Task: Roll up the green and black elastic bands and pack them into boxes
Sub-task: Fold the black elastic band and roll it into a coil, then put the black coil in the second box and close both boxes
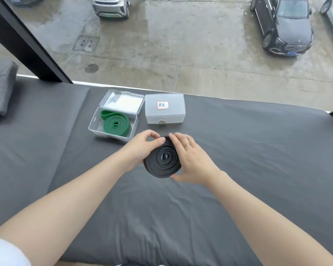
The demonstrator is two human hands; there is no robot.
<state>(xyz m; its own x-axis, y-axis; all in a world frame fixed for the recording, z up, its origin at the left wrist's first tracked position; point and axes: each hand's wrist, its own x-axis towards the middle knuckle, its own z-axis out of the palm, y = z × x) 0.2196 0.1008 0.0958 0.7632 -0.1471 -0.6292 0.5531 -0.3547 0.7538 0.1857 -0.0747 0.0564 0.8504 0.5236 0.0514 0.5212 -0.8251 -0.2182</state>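
A black elastic band (pixel 162 160), wound into a flat coil, is held just above the grey sheet between both hands. My left hand (pixel 142 146) grips its left side, thumb on the top edge. My right hand (pixel 190 160) holds the right side, fingers over the top and thumb under the bottom. Behind and to the left, a green band (pixel 116 124) lies coiled inside an open clear box (pixel 93 123) with its lid tipped back. A second clear box (pixel 164 114), lid closed and bearing a red-framed label, stands right of it.
A grey sheet (pixel 238 160) covers the bed. A grey pillow (pixel 0 87) lies at the far left. Behind the boxes is a window with a black frame post (pixel 27 43); cars are parked on wet pavement outside.
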